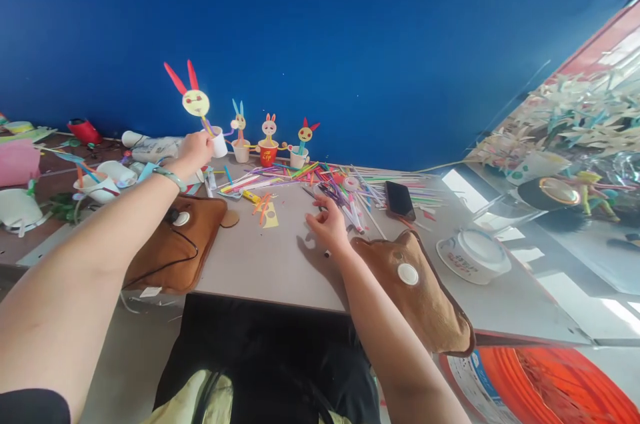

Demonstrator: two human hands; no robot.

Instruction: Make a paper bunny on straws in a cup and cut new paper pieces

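My left hand (199,149) is closed on a white paper cup (219,143) beside the blue wall. From that cup rises a rabbit figure (195,103) with a round cream face and long red ears. To its right stand three more cup rabbits: one with blue ears (241,149), one in a red cup (269,155) and one with red ears (299,156). Over the tabletop, my right hand (329,224) has bent fingers. A thin dark pointed thing (309,193) shows at its fingertips; its kind is unclear. Coloured pipe cleaners (345,194) lie heaped just beyond that hand.
Brown plush hand warmers lie left (173,257) and right (415,287). A yellow paper scrap with holes (271,216), a black phone (399,200) and a white round container (473,256) are on the table (270,271). Cups and craft scraps crowd the left side.
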